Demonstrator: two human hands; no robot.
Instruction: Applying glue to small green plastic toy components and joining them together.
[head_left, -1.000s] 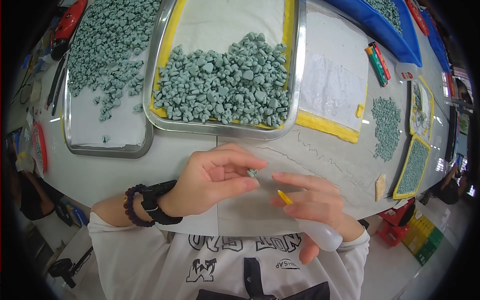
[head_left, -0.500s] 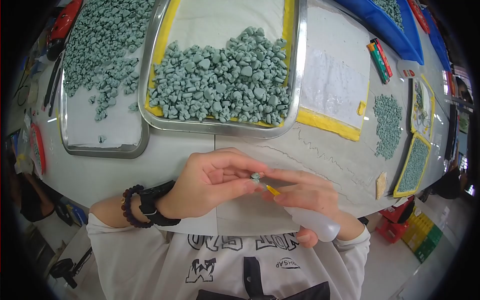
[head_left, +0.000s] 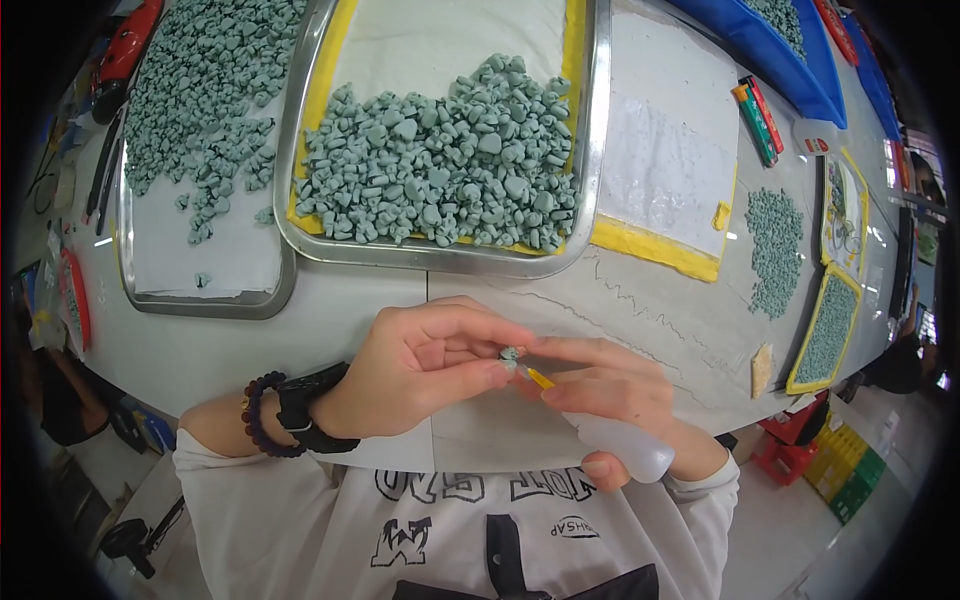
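My left hand pinches a small grey-green piece between thumb and fingertips, above the table's front edge. It resembles the pieces heaped in the trays. In my right hand lies a translucent white squeeze bottle with a yellow nozzle. The nozzle's fine tip points left, at or very close to the small piece; whether they touch I cannot tell. My right index finger stretches over to the left fingertips. The thumb shows beneath the bottle.
Ahead stands a metal tray of grey-green pieces, with another tray to its left. On the right are a yellow-edged sheet, two lighters, a loose pile, a small yellow-rimmed tray and a blue bin.
The bottle has tilted slightly, and its yellow nozzle has shifted a little to the left beside the small piece. My left hand has stayed nearly still.
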